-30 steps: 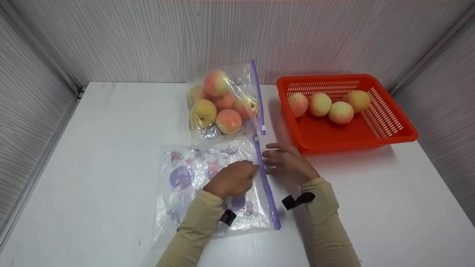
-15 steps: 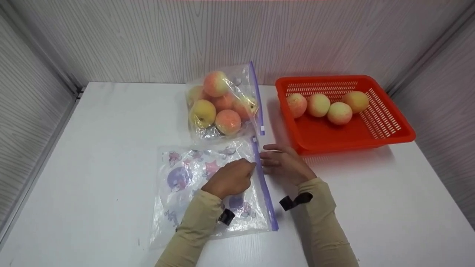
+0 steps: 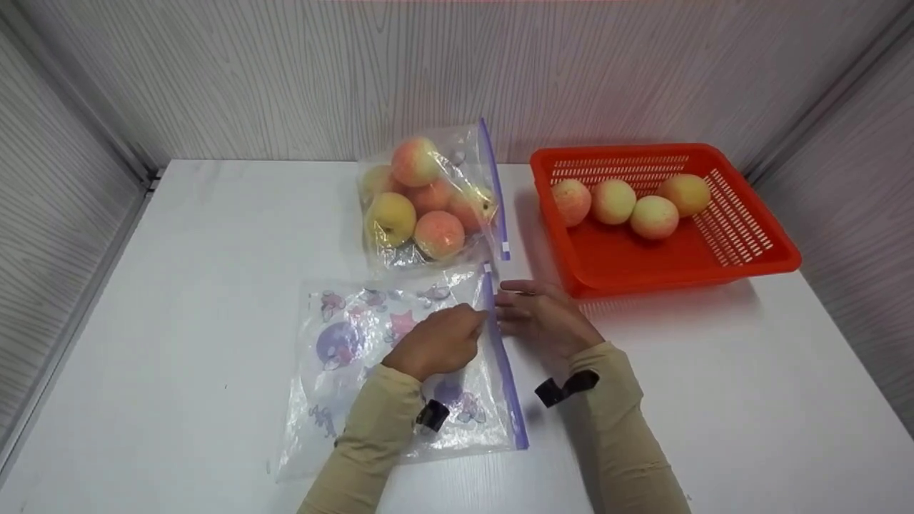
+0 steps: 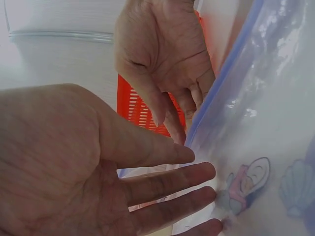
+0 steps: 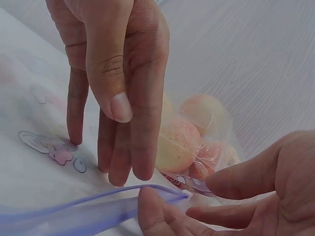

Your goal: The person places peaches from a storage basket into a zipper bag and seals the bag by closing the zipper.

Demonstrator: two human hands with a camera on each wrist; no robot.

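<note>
Head view: purple zipper strip (image 3: 505, 364) of the printed slider bag (image 3: 343, 385) runs away from you between left hand (image 3: 437, 344), fingers straight, and right hand (image 3: 546, 318), fingers loosely spread.

On the white table (image 3: 178, 321), a clear bag (image 3: 494, 193) of fruit (image 3: 389, 219) lies by the middle of the far edge; a red basket (image 3: 628, 268) with four peaches (image 3: 614, 201) sits near the far right corner. Farther from that edge, the left hand (image 3: 437, 343) is over a flat printed bag (image 3: 343, 343), the right hand (image 3: 546, 318) at its purple strip (image 3: 508, 385).
</note>
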